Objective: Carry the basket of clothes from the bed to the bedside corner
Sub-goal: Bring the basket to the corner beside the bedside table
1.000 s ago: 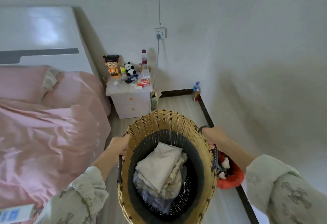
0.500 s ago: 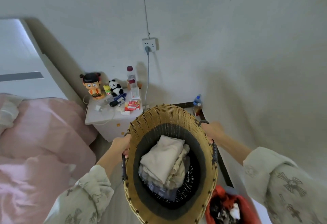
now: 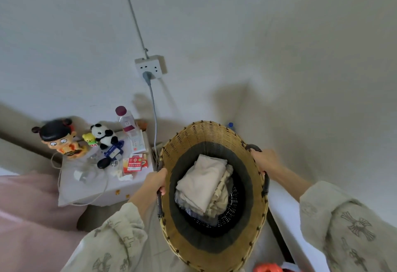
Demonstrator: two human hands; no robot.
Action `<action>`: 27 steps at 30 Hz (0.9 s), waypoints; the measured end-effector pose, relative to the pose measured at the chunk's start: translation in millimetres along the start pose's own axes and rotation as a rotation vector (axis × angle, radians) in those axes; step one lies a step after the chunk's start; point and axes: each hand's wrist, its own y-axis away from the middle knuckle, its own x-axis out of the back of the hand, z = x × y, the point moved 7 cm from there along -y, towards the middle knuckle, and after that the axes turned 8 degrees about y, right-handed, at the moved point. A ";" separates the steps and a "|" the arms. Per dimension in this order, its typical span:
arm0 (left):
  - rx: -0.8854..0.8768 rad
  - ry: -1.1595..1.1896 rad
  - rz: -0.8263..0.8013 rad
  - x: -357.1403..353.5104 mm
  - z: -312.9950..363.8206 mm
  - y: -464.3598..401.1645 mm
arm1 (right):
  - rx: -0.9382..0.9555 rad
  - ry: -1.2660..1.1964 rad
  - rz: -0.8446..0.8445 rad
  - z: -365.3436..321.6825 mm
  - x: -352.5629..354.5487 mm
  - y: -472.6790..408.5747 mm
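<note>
A tall woven wicker basket (image 3: 206, 134) with a dark inner band hangs in front of me, held off the floor. Folded beige and grey clothes (image 3: 204, 183) lie inside it. My left hand (image 3: 155, 180) grips the dark handle on its left side. My right hand (image 3: 265, 161) grips the handle on its right side. The basket is to the right of the white bedside table (image 3: 86, 188), near the room corner where the two walls meet. The pink bed (image 3: 32, 218) lies at the lower left.
The bedside table holds a cartoon figurine (image 3: 59, 139), a panda toy (image 3: 104, 135), a bottle (image 3: 126, 120) and small packets. A wall socket (image 3: 150, 66) has a grey cable hanging down beside the basket. A blue-capped bottle (image 3: 231, 125) shows behind the rim. Something orange-red (image 3: 267, 268) lies at the bottom edge.
I have moved closer to the corner with the basket in both hands. The bedside table now sits level with the basket's left side, and the bed has slid out to the left.
</note>
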 end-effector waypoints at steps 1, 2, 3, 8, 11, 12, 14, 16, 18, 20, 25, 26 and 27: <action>0.010 0.008 -0.006 -4.8 8.5 -10.0 | -0.011 -0.002 -0.014 -4.9 -1.0 -11.9; 0.028 0.010 -0.012 -10.0 16.3 -19.5 | -0.027 -0.004 -0.027 -9.6 -1.9 -23.7; 0.041 0.006 -0.013 -13.8 23.9 -28.0 | -0.046 -0.012 -0.033 -13.7 -2.5 -35.1; 0.084 -0.001 -0.016 -37.9 54.3 -74.3 | -0.140 -0.055 -0.087 -32.6 -10.0 -99.2; 0.117 0.010 0.013 -53.0 63.3 -105.1 | -0.160 -0.052 -0.161 -37.0 -21.3 -138.0; 0.131 0.013 0.033 -58.7 64.9 -118.6 | -0.172 -0.040 -0.183 -36.4 -25.8 -154.0; 0.172 0.014 0.067 -67.5 64.0 -139.8 | -0.194 -0.025 -0.229 -34.2 -32.4 -180.6; 0.202 0.013 0.088 -77.3 62.5 -164.4 | -0.213 -0.049 -0.262 -31.2 -39.0 -210.9; 0.226 0.029 0.100 -84.7 60.6 -187.5 | -0.241 -0.063 -0.293 -29.4 -46.9 -234.5; 0.244 0.034 0.093 -91.1 59.1 -205.6 | -0.261 -0.077 -0.315 -29.1 -56.6 -252.6; 0.268 0.087 0.082 -110.7 59.5 -251.3 | -0.264 -0.083 -0.303 -33.1 -74.0 -301.8; 0.274 0.094 0.084 -113.3 59.6 -258.6 | -0.267 -0.096 -0.306 -33.3 -77.6 -309.5; 0.280 0.105 0.074 -115.8 58.7 -265.7 | -0.274 -0.112 -0.308 -32.3 -81.4 -315.5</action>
